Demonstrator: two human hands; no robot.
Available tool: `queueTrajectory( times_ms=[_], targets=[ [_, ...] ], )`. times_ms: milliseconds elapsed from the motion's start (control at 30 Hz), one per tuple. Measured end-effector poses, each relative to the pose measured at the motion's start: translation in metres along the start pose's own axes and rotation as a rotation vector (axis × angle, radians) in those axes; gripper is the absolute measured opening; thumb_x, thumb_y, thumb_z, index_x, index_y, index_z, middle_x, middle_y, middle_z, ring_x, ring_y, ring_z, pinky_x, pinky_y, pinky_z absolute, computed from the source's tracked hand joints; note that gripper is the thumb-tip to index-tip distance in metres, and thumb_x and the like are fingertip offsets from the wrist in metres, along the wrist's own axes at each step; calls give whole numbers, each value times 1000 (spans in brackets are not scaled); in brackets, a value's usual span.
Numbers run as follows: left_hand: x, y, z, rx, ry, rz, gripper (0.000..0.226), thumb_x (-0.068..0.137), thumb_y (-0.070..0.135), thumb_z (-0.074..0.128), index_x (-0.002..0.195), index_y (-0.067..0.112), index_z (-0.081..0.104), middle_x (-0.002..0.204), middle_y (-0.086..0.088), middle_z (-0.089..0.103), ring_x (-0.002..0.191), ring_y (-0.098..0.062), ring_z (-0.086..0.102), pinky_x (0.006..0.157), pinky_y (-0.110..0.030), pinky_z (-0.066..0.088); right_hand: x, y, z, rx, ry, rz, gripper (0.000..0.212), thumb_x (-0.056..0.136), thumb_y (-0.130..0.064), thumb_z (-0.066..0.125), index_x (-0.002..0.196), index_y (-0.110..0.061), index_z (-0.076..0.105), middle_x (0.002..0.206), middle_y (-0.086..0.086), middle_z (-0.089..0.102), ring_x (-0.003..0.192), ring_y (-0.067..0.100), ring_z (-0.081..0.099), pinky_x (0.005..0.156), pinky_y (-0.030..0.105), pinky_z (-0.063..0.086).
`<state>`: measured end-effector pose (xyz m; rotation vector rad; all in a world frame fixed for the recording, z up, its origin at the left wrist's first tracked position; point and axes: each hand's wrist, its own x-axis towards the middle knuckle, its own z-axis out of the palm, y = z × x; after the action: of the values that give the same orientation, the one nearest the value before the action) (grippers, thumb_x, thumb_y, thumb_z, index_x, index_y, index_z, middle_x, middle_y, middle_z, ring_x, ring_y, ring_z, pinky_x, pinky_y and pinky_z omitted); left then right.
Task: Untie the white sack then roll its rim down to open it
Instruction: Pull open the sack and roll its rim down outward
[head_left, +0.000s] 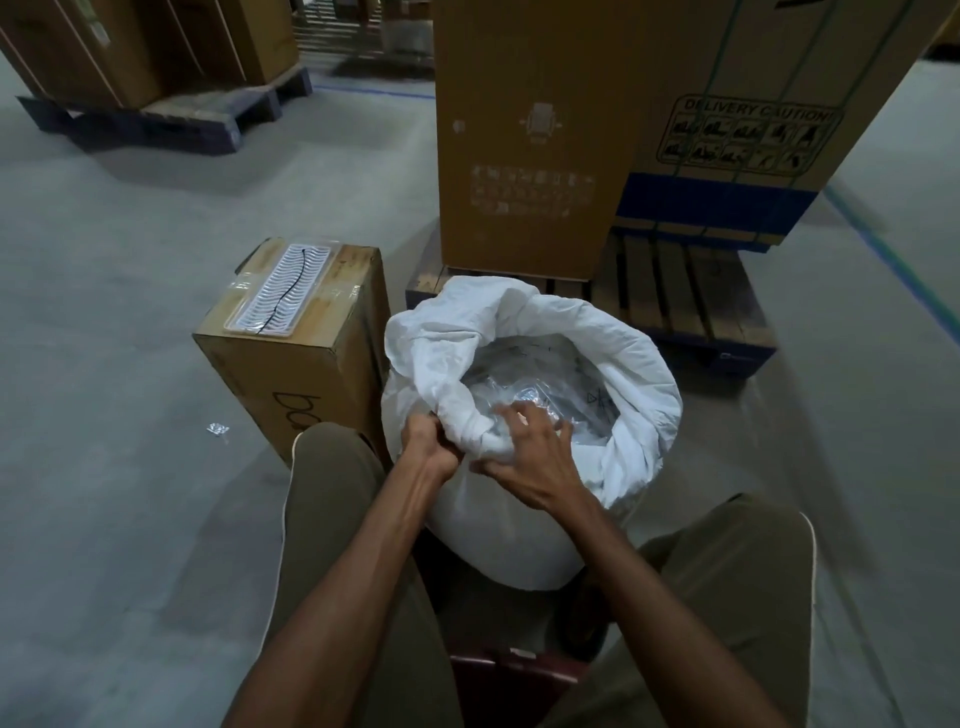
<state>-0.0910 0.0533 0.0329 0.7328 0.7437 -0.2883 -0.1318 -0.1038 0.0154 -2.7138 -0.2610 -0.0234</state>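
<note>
The white sack stands on the floor between my knees, its mouth open and its rim folded outward in a thick roll. Clear plastic packets show inside. My left hand is closed on the near-left part of the rim. My right hand lies just to its right, thumb under the rolled edge and fingers spread over it into the opening. The sack's lower front is partly hidden by my forearms.
A cardboard box with a white tray on top stands left of the sack. Behind it, a wooden pallet carries tall cartons. A second loaded pallet sits far left. A maroon stool edge shows below.
</note>
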Motion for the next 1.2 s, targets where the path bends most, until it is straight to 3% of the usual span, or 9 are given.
queueTrajectory(
  times_ms=[133, 267, 400, 533, 667, 733, 900, 1033, 1200],
  targets=[
    [-1, 6, -21, 75, -66, 2, 43, 104, 20, 32, 117, -2, 67, 124, -26, 65, 96, -34, 66, 95, -48, 51, 11, -22, 5, 173, -16, 20, 30, 61, -28, 75, 86, -19, 61, 79, -3, 66, 78, 25, 66, 64, 34, 49],
    [23, 22, -34, 442, 40, 181, 44, 99, 49, 51, 104, 9, 68, 95, -14, 69, 79, -24, 66, 70, -34, 55, 11, -33, 18, 85, 122, 10, 29, 54, -9, 65, 76, -16, 48, 68, -3, 55, 61, 25, 53, 52, 29, 37],
    [31, 19, -36, 978, 203, 483, 80, 74, 75, 71, 123, 14, 58, 118, 2, 62, 105, -20, 63, 92, -40, 55, 10, -42, 31, -97, 176, -85, 38, 45, 2, 68, 75, -15, 52, 67, 0, 61, 57, 29, 60, 46, 27, 34],
    [41, 17, -29, 913, 124, 569, 24, 101, 28, 58, 83, 12, 61, 88, -6, 68, 94, -34, 67, 73, -34, 47, 11, -37, 35, -68, 109, -112, 40, 49, -3, 67, 81, -17, 50, 73, -1, 59, 63, 28, 60, 49, 28, 35],
    [34, 34, -27, 123, -130, 111, 32, 106, 21, 42, 112, 8, 71, 113, -19, 73, 101, -34, 68, 90, -43, 57, 10, -34, 25, 444, -111, 94, 62, 64, -64, 78, 108, -26, 58, 107, -11, 61, 96, 11, 60, 82, 31, 50],
    [28, 39, -28, 49, -184, 59, 39, 103, 20, 37, 111, 5, 71, 103, -19, 74, 95, -34, 69, 84, -43, 59, 11, -40, 24, 428, -115, 113, 72, 68, -74, 72, 120, -25, 61, 118, -9, 64, 107, 11, 61, 94, 36, 48],
    [34, 54, -36, 373, -249, 79, 49, 99, 43, 51, 125, 4, 65, 121, -21, 69, 103, -31, 70, 92, -43, 56, 22, -57, 30, 370, 168, 162, 32, 66, -49, 80, 81, -24, 67, 76, -10, 71, 71, 8, 66, 64, 29, 50],
    [35, 58, -37, 894, 52, 321, 98, 77, 72, 70, 147, 13, 38, 140, -3, 53, 123, -25, 57, 99, -41, 51, 26, -64, 40, 100, 268, -30, 32, 63, -13, 73, 66, -25, 43, 55, -7, 53, 51, 22, 55, 67, 34, 42],
    [43, 35, -29, 1097, 83, 561, 26, 99, 37, 61, 88, 14, 62, 86, -1, 64, 87, -24, 61, 68, -33, 44, 21, -67, 54, -196, 283, -244, 21, 71, -5, 78, 78, -21, 65, 63, -4, 62, 54, 21, 59, 74, 39, 41]
  ],
)
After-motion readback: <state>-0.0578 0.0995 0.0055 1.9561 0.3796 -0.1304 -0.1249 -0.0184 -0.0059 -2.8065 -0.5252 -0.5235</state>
